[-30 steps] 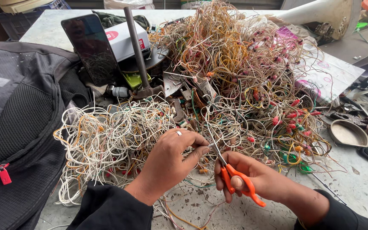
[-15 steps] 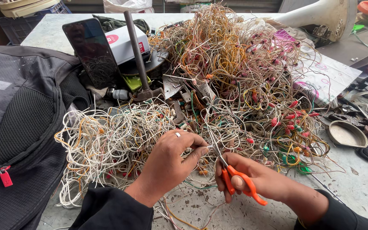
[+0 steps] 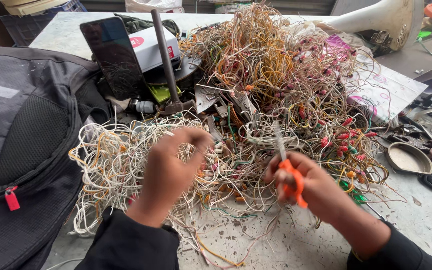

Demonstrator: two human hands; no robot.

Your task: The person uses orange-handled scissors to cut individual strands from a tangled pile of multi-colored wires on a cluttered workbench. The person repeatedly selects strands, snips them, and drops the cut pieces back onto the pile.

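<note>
Since the earlier frame the left hand (image 3: 173,165) has lifted, fingers pinched on thin strands of the wire tangle (image 3: 256,110) covering the table (image 3: 416,220). The right hand (image 3: 308,187) has raised the orange-handled scissors (image 3: 290,172), fingers through the loops, blades upright. Behind stands a white box with a red round label (image 3: 151,45), beside a dark phone (image 3: 116,57).
</note>
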